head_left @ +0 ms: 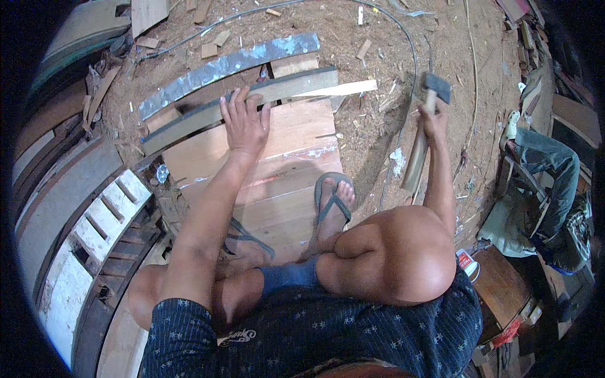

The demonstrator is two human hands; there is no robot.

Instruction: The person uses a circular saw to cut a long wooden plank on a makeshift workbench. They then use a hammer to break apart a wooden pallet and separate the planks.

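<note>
1 hammer (423, 126) is in view, with a dark grey head far from the person and a pale wooden handle running down toward them; it sits on the right of the scene, raised above the sawdust-covered floor (378, 38). The right hand (433, 120) grips the handle just below the head, fingers clamped around it, the forearm rising from the bent right knee. The left hand (244, 123) lies flat, palm down, with its fingers spread apart on the far end of the wooden panel (277, 170), their tips touching 1 dark curved strip (239, 104) that arcs along the panel's far edge. A 2nd curved strip (227, 66), grey with pale blue patches, lies just beyond it on the floor, and 1 thin pale stick (343, 88) rests at the right end of the dark strip. The panel is made of several reddish boards side by side and lies on the floor in the middle of the scene. 2 feet in grey flip-flops rest on its near part: the right foot (334, 201) near its right edge, the left foot (249, 242) partly hidden by the left forearm. At the near right, beside a brown wooden box (498, 286), stands 1 small round container (467, 263) with a red and white label. Another person's leg in blue jeans (554, 164) shows at the far right.
</note>
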